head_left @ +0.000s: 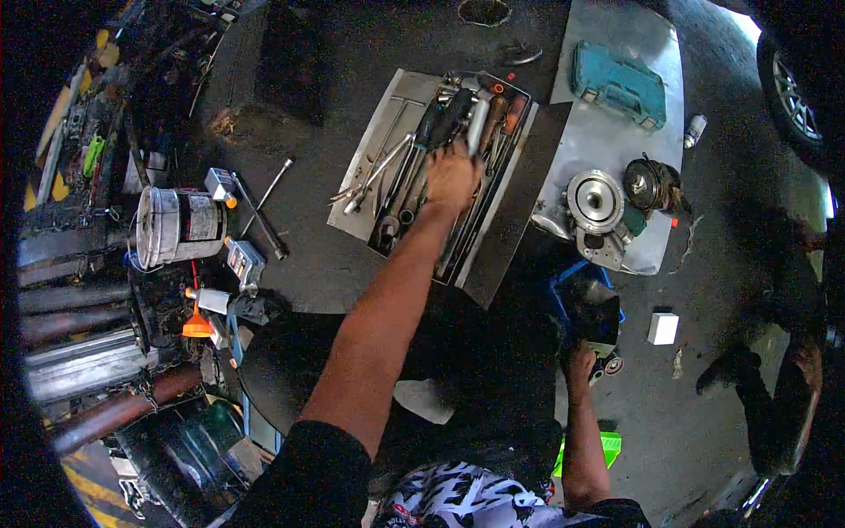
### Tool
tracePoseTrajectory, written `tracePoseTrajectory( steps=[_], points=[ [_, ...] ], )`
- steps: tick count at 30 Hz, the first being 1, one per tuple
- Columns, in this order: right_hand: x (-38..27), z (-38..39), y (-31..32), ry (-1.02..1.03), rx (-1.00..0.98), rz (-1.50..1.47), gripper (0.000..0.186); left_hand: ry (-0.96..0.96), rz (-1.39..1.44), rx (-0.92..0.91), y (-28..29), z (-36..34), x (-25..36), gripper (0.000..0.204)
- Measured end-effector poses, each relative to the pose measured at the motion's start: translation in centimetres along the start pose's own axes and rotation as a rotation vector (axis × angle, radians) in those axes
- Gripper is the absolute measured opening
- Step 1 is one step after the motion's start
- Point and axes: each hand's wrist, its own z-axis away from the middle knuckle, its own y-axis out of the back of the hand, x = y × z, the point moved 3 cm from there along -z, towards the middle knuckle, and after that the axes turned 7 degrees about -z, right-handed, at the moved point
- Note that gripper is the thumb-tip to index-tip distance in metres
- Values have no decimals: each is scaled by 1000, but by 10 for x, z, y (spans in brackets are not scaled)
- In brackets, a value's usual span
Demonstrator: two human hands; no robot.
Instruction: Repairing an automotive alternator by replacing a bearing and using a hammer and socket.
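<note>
My left hand (453, 180) reaches down into a metal toolbox (370, 189). Its fingers look apart over the tools, though their tips are lost among them. Around it lie several wrenches (409, 180), a long silver handle (478, 123) and screwdrivers with orange-brown handles (495, 112). A T-shaped rod (393, 123) rests on the box's left lid. Lower right, my right hand (580, 363) is closed beside a dark boxy object (594, 317) and small round metal parts (613, 365). What it grips is too dark to make out.
A metal sheet (647, 31) at the right bears a teal tool case (619, 84) and a round metal machine part (595, 201). At left stand a white bucket (163, 229), bottles (246, 262) and an orange funnel (197, 326). Another person's arm (803, 387) shows at far right.
</note>
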Motion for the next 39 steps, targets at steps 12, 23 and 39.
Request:
tracePoseTrajectory(
  steps=[12,23,39],
  points=[
    [-12,0,32,-427,-67,-502,16,233,165,26,39,-62,-127,46],
    [-15,1,40,-48,69,-315,22,69,163,60,-13,-53,-131,39],
    [2,7,17,-293,-63,-365,32,116,64,-263,-19,-82,-56,56]
  ],
)
